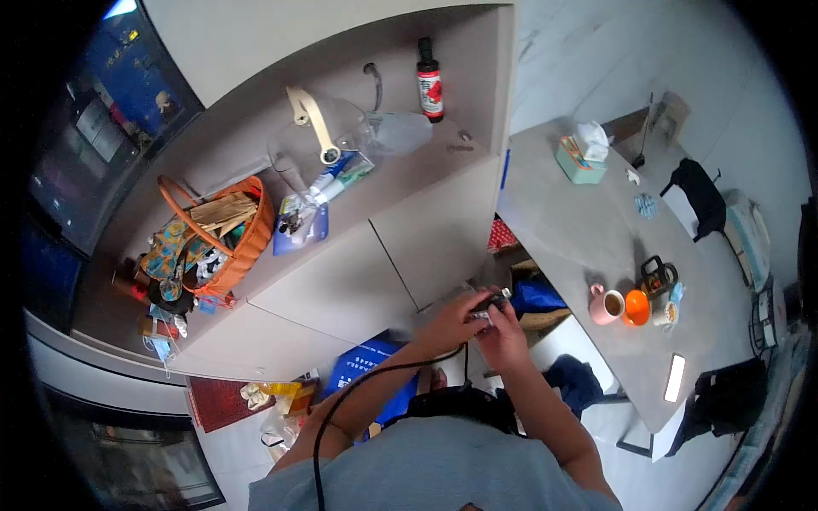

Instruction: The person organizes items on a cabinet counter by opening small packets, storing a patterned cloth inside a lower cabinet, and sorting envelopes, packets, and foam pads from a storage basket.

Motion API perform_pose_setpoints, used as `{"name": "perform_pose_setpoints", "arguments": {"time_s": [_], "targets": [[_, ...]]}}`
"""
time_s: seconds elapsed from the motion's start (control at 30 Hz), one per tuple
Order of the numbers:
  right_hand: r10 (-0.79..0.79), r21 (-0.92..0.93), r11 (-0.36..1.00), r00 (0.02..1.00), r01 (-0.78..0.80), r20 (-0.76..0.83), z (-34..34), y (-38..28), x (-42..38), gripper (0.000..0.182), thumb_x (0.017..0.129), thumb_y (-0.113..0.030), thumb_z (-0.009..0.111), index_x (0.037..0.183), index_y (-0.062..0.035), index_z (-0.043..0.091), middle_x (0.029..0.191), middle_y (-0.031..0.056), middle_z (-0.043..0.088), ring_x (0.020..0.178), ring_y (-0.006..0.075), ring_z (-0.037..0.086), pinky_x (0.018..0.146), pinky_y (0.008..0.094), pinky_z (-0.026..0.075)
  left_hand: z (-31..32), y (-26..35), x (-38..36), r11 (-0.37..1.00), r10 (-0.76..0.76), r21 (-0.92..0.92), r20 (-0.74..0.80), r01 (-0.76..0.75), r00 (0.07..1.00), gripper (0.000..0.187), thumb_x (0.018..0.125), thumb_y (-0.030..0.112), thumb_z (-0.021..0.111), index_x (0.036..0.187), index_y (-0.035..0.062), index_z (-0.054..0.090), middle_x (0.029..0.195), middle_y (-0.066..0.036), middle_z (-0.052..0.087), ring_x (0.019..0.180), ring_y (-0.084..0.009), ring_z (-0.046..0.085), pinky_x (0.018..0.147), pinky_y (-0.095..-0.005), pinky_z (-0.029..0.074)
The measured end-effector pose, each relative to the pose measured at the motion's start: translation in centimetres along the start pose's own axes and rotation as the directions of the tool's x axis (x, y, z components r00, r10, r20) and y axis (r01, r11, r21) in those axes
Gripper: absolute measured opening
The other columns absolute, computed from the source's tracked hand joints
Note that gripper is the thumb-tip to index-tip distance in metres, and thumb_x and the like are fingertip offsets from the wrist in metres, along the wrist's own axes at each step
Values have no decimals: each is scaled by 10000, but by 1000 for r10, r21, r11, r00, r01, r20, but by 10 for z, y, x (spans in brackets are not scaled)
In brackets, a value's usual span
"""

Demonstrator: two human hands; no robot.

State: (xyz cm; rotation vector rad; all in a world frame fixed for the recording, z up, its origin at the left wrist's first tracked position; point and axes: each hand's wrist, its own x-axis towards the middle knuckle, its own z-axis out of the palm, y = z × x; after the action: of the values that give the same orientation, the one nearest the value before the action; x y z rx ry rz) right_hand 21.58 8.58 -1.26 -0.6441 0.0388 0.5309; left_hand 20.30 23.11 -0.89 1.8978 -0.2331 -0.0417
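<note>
Both of my hands meet in front of my body, around a small dark and silvery object (pixel 487 305) too small to name. My left hand (pixel 450 324) grips it from the left with bent fingers. On the right side, my right hand (pixel 503 339) has its fingers closed against the same object. A black cable (pixel 366 375) runs across my left forearm and loops below the hands. Behind the hands stands the front of a light cabinet (pixel 434 247).
The cabinet shelf holds an orange basket (pixel 243 255), a clear pitcher (pixel 294 145) and a red-labelled bottle (pixel 431 85). On the grey table (pixel 562 230) at right are a pink mug (pixel 606 307), an orange cup (pixel 636 308) and a tissue box (pixel 581 166). Open boxes lie below.
</note>
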Motion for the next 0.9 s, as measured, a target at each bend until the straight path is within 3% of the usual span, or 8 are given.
{"name": "perform_pose_setpoints", "arguments": {"time_s": [0.13,0.2,0.3,0.4,0.5,0.57,0.63,0.9], "targets": [[53,55,997,994,-48,-94,-8,17,31,360,947,-279,510,1271,-130,467,1222,56,546,1126,225,516,954,377,417,-20,15,5,918,61,389,47,-75,997,629,825,215,632,1374,57,369,1266,-202,507,1173,-344,480,994,-405,379],[115,154,980,990,-127,86,-8,22,45,392,955,-353,473,1241,-85,488,1221,60,546,1120,222,521,946,359,423,-32,10,4,922,102,373,32,-107,994,625,834,236,616,1376,60,359,1259,-206,508,1145,-381,479,991,-429,363],[101,191,977,995,-98,-5,14,30,51,379,963,-369,436,1137,-50,544,1100,76,600,1012,225,577,879,345,460,-58,17,1,887,90,452,36,-97,995,591,836,247,611,1351,61,389,1256,-196,516,1131,-365,496,963,-434,384],[95,196,977,994,-84,-46,21,30,52,306,956,-330,449,999,-56,579,983,73,624,920,228,601,776,338,502,-102,14,-6,800,119,600,-187,18,975,502,823,244,620,1269,63,476,1217,-179,544,1097,-362,516,925,-451,412],[136,255,961,984,-102,-118,-2,31,47,278,918,-338,490,917,-75,577,895,57,614,822,217,596,653,323,511,-174,-29,-17,663,411,740,-489,116,770,479,784,183,641,1208,18,490,1137,-212,549,1070,-369,511,888,-448,431],[208,277,953,929,-122,-307,-12,30,39,249,873,-335,529,907,-92,569,801,48,586,728,200,569,530,302,481,-227,-38,-32,587,412,747,-606,311,680,485,767,143,660,1192,-14,486,1124,-216,540,1072,-384,498,897,-446,426],[239,318,935,940,-156,-243,-25,33,34,244,864,-333,535,918,-97,568,776,48,575,709,196,561,510,299,469,-260,-41,-40,580,346,661,-729,476,590,486,766,121,664,1186,-40,480,1135,-228,529,1060,-397,498,907,-442,421],[319,414,883,930,-220,-184,-25,47,30,300,878,-344,524,1038,-93,557,753,63,574,687,217,552,480,294,461,-318,-97,-38,508,333,633,-770,584,544,502,798,195,648,1241,27,481,1200,-203,520,1085,-386,497,939,-435,408]]}}
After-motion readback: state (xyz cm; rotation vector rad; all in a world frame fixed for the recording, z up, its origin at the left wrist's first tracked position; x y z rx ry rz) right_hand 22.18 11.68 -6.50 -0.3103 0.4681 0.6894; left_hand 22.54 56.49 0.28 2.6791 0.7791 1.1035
